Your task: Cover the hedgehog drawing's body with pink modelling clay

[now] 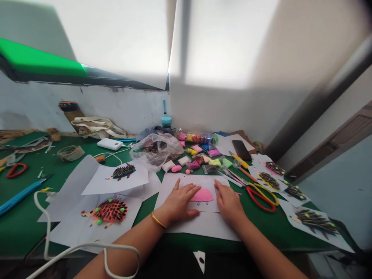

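A white sheet of paper [192, 224] lies in front of me at the table's near edge. On it is a flat pink clay shape [205, 195] with small drawn legs under it. My left hand [183, 201] rests with spread fingers on the sheet, its fingertips at the left part of the pink shape and partly hiding it. To the right of the shape, my right hand [228, 201] lies on the paper with its fingers stretched forward. Neither hand grips anything that I can see. Beyond the sheet are a pink clay lump [176, 168] and several small clay packets [215, 162].
Red and yellow scissors [261, 197] lie right of the sheet. Finished hedgehog pictures [109, 212] cover the left, with more hedgehog cards [314, 223] at right. A clear plastic bag [157, 149], a phone [241, 150] and a white cable [48, 232] are around.
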Demonstrator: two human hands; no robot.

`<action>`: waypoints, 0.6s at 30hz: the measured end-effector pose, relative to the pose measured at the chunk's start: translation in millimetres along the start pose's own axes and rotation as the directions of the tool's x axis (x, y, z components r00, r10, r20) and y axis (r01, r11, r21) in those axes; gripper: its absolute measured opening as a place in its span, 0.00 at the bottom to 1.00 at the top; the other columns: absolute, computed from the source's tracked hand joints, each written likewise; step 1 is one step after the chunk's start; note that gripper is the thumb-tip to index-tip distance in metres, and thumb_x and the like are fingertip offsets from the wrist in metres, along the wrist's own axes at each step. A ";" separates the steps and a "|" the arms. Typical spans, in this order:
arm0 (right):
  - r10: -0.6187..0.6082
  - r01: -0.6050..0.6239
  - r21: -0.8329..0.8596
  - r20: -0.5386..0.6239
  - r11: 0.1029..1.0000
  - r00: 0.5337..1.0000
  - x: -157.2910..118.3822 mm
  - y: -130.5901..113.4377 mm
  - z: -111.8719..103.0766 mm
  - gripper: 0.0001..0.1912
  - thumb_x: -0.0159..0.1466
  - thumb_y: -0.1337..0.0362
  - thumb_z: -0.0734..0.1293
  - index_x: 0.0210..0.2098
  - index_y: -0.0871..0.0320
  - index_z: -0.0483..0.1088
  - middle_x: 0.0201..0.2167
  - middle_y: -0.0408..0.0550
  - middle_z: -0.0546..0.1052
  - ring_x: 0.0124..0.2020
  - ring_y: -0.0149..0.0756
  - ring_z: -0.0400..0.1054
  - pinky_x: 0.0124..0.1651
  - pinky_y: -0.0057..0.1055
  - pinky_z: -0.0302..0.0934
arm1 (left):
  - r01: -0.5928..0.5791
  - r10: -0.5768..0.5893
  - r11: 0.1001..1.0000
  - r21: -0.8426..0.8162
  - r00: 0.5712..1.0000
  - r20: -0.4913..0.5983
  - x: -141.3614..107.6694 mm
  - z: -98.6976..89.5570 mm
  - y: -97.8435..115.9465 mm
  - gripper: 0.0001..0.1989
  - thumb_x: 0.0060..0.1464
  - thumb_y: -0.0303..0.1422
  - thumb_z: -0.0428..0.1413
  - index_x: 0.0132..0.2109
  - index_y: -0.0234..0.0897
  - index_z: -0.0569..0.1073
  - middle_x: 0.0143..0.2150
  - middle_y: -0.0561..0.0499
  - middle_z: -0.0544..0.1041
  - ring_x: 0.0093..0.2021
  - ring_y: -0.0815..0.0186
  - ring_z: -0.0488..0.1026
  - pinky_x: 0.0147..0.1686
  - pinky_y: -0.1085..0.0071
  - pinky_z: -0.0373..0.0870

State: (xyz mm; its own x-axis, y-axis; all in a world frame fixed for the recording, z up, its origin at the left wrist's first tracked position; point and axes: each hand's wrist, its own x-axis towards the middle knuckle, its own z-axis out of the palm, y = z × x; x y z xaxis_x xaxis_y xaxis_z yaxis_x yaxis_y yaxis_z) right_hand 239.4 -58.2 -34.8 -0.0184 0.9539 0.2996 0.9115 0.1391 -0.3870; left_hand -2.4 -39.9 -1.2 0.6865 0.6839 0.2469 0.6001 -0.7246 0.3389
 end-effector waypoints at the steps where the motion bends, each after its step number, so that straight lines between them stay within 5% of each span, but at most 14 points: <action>1: 0.005 -0.006 0.032 0.014 0.999 1.000 2.5 0.9 -1.2 0.27 0.65 0.67 0.54 0.63 0.55 0.60 0.53 0.52 0.74 0.55 0.45 0.65 0.56 0.46 0.58 | 0.001 -0.001 1.000 -0.009 1.000 -0.001 0.2 -0.4 0.3 0.44 0.47 0.44 0.63 0.68 0.44 0.54 0.65 0.41 0.65 0.64 0.53 0.60 0.67 0.47 0.32; 11: 0.016 -0.073 0.298 0.189 0.952 0.982 44.3 2.5 -2.7 0.24 0.63 0.64 0.58 0.58 0.56 0.68 0.45 0.50 0.79 0.44 0.41 0.72 0.48 0.37 0.65 | 0.002 -0.002 0.996 -0.093 1.000 0.002 1.4 0.5 -5.4 0.48 0.45 0.44 0.66 0.69 0.45 0.52 0.67 0.41 0.60 0.66 0.50 0.57 0.67 0.45 0.33; 15: -0.041 0.018 0.424 0.046 0.905 0.998 37.5 -4.0 -0.1 0.24 0.65 0.62 0.56 0.59 0.56 0.66 0.56 0.50 0.72 0.55 0.41 0.67 0.57 0.37 0.61 | 0.103 -0.152 0.953 -0.284 0.976 -0.158 5.3 1.2 -18.3 0.36 0.54 0.43 0.59 0.67 0.44 0.57 0.68 0.41 0.58 0.68 0.52 0.55 0.66 0.48 0.45; 18: -0.046 0.087 0.520 -0.091 0.850 0.995 26.2 -8.2 -3.0 0.23 0.67 0.60 0.57 0.60 0.55 0.65 0.55 0.51 0.72 0.55 0.41 0.67 0.57 0.38 0.61 | 0.182 -0.378 0.799 -0.574 0.894 -0.242 13.8 -1.1 -27.3 0.29 0.57 0.42 0.56 0.63 0.38 0.63 0.61 0.39 0.68 0.61 0.53 0.65 0.60 0.55 0.60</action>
State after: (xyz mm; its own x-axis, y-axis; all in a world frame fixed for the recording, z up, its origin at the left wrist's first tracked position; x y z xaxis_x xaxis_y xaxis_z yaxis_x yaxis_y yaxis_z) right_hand 232.6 -35.2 -21.1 -0.0227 0.9183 0.3953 0.5594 0.3394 -0.7562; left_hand -9.7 -10.5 -6.1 0.2872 0.9055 0.3125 0.3688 -0.4056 0.8364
